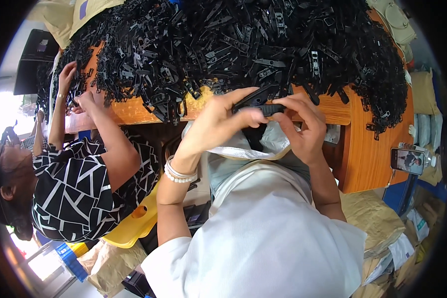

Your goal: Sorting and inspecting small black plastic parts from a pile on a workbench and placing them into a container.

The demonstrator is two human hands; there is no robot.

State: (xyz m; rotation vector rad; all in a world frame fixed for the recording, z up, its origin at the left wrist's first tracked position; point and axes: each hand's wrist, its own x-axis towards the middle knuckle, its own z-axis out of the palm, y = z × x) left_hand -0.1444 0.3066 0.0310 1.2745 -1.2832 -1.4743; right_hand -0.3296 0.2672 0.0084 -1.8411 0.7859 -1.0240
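Both my hands meet over the table's front edge, around small black plastic pieces. My left hand [221, 118] is closed, with thumb and fingers on a long black plastic part [270, 109]. At its other end, the fingertips of my right hand [304, 125] pinch the same part. A second dark, flat piece [258, 96] slants up just behind it; whether the two are joined I cannot tell. Directly beyond my fingers rises a large heap of black plastic parts [233, 44], long and narrow. Below my hands, a bag with a whitish rim [243, 152] lies open over my lap.
At left, a co-worker in a black-and-white patterned top [84, 184] reaches over the same wooden table [372, 164]. A phone [407, 161] stands at its right side. Brown paper sacks [372, 218] lie at lower right, and a yellow chair [134, 226] stands at left.
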